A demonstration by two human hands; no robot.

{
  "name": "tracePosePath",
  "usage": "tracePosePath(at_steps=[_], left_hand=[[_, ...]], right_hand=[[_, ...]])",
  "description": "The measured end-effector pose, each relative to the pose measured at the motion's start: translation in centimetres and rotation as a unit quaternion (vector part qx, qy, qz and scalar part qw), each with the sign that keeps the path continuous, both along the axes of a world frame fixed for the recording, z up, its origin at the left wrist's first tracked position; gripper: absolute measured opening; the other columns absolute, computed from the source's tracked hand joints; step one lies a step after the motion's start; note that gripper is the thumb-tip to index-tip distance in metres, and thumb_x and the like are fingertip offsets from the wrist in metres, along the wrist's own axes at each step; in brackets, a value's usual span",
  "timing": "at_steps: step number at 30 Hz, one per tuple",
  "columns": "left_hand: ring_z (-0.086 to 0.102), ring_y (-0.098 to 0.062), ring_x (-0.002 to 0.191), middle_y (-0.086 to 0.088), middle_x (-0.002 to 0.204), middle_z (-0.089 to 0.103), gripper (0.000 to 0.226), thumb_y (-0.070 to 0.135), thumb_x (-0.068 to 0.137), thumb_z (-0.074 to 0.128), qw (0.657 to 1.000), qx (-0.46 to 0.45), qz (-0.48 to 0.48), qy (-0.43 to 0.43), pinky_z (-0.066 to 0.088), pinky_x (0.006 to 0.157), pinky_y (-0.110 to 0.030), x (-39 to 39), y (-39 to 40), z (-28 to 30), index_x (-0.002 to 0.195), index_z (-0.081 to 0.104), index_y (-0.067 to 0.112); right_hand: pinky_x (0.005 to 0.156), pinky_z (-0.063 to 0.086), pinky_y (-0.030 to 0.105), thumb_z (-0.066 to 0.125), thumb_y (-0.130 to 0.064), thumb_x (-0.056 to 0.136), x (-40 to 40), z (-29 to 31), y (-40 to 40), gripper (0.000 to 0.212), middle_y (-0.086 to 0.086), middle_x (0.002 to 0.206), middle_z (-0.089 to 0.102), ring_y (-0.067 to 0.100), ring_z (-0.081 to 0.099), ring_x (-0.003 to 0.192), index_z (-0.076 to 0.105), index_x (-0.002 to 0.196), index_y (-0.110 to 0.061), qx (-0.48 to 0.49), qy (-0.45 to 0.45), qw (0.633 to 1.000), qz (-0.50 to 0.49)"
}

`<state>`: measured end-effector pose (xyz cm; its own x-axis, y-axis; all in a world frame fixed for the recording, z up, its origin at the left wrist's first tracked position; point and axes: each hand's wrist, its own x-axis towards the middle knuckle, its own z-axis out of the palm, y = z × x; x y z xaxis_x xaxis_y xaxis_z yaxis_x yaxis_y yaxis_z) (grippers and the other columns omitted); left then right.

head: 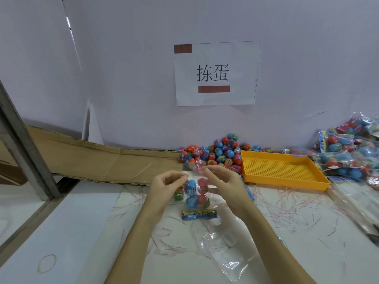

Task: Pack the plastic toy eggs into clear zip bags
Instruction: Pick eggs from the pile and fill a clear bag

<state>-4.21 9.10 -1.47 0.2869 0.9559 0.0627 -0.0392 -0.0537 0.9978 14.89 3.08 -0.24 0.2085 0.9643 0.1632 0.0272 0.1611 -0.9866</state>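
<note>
Fingers (183,177) of the left hand (164,186) and right hand (220,181) pinch the mouth of a bag (196,193) holding several eggs, just left of the yellow tray (283,171). Filled bags (348,152) lie right of the tray; loose eggs (215,152) behind it await packing.

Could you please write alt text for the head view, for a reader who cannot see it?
Two hands, left and right, pinch the top of a clear bag holding blue and red toy eggs above a white table. Behind lie a pile of loose eggs, an orange tray and filled bags at right.
</note>
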Motion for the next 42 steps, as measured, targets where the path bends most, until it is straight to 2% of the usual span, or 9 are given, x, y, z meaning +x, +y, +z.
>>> tracePosePath(at_steps=[5,8,12,17,22,27,30,33,42], left_hand=[[0.075,-0.023,0.094,-0.004,0.097,0.079,0.010,0.018,0.091,0.078,1.000,-0.004,0.011,0.001,0.063,0.084,-0.036,-0.3,-0.1,0.2,0.101,0.081,0.017],[0.074,-0.020,0.089,-0.006,0.097,0.079,0.011,0.020,0.091,0.078,1.000,-0.007,0.000,-0.007,0.063,0.082,-0.034,-0.2,0.0,0.2,0.101,0.081,0.017],[0.073,-0.014,0.082,-0.005,0.094,0.078,0.011,0.021,0.091,0.078,1.000,-0.013,0.016,-0.018,0.060,0.073,-0.025,-0.3,0.0,0.2,0.100,0.081,0.016],[0.072,-0.016,0.080,-0.008,0.098,0.078,0.014,0.016,0.087,0.082,0.996,-0.051,0.019,-0.070,0.059,0.072,-0.027,-0.5,0.1,0.4,0.101,0.081,0.016],[0.070,-0.015,0.077,-0.006,0.091,0.077,0.010,0.015,0.088,0.080,0.994,-0.072,0.020,-0.081,0.057,0.071,-0.027,-0.5,0.1,0.5,0.097,0.083,0.018],[0.069,-0.019,0.082,-0.008,0.093,0.076,0.014,0.015,0.088,0.080,0.993,-0.082,0.025,-0.086,0.057,0.073,-0.030,-0.8,0.0,0.7,0.102,0.081,0.013],[0.070,-0.020,0.084,-0.009,0.092,0.077,0.012,0.014,0.089,0.079,0.995,-0.064,0.030,-0.067,0.057,0.074,-0.031,-1.0,0.1,0.7,0.100,0.081,0.013],[0.073,-0.017,0.083,-0.009,0.094,0.079,0.014,0.012,0.088,0.079,0.998,-0.028,0.017,-0.049,0.058,0.071,-0.025,-1.4,0.0,0.7,0.100,0.082,0.017],[0.076,-0.016,0.096,0.000,0.099,0.081,0.028,0.003,0.090,0.075,0.996,0.094,-0.004,-0.002,0.060,0.078,-0.021,-2.4,0.0,0.7,0.095,0.084,0.029]], right_hand=[[0.073,0.062,0.029,0.075,-0.023,0.091,0.5,-0.1,-0.1,0.008,-0.001,0.094,0.079,0.017,0.075,0.091,0.083,0.093,-0.023,-0.007,-0.015,1.000,-0.011],[0.076,0.062,0.029,0.077,-0.020,0.090,0.7,-0.2,-0.1,0.008,0.005,0.089,0.078,0.021,0.076,0.088,0.082,0.092,-0.014,-0.011,-0.015,1.000,-0.011],[0.076,0.061,0.027,0.076,-0.022,0.090,1.0,0.0,0.0,0.011,0.006,0.088,0.078,0.020,0.075,0.086,0.079,0.093,-0.011,-0.020,-0.009,1.000,-0.008],[0.069,0.058,0.023,0.081,-0.022,0.085,1.0,-0.1,0.1,0.018,0.010,0.083,0.076,0.015,0.071,0.074,0.076,0.094,-0.008,-0.023,0.004,1.000,-0.017],[0.071,0.058,0.022,0.080,-0.027,0.084,1.1,0.1,-0.3,0.014,0.007,0.086,0.077,0.015,0.070,0.077,0.080,0.091,-0.015,-0.021,0.000,1.000,0.003],[0.072,0.057,0.021,0.077,-0.019,0.088,1.9,0.5,-0.6,0.009,0.008,0.090,0.079,0.018,0.073,0.083,0.082,0.095,-0.016,-0.021,0.003,1.000,0.022],[0.073,0.057,0.021,0.076,-0.017,0.089,2.1,0.7,-0.8,0.013,0.008,0.091,0.079,0.018,0.074,0.084,0.082,0.100,-0.016,-0.016,-0.004,1.000,0.020],[0.075,0.058,0.021,0.076,-0.016,0.089,2.3,0.8,-0.9,0.018,0.008,0.093,0.079,0.019,0.074,0.086,0.081,0.107,-0.018,-0.003,-0.002,1.000,0.019],[0.080,0.058,0.023,0.073,-0.012,0.091,2.5,0.8,-1.1,0.016,0.005,0.099,0.079,0.019,0.074,0.094,0.082,0.100,-0.021,0.018,-0.015,0.999,0.035]])
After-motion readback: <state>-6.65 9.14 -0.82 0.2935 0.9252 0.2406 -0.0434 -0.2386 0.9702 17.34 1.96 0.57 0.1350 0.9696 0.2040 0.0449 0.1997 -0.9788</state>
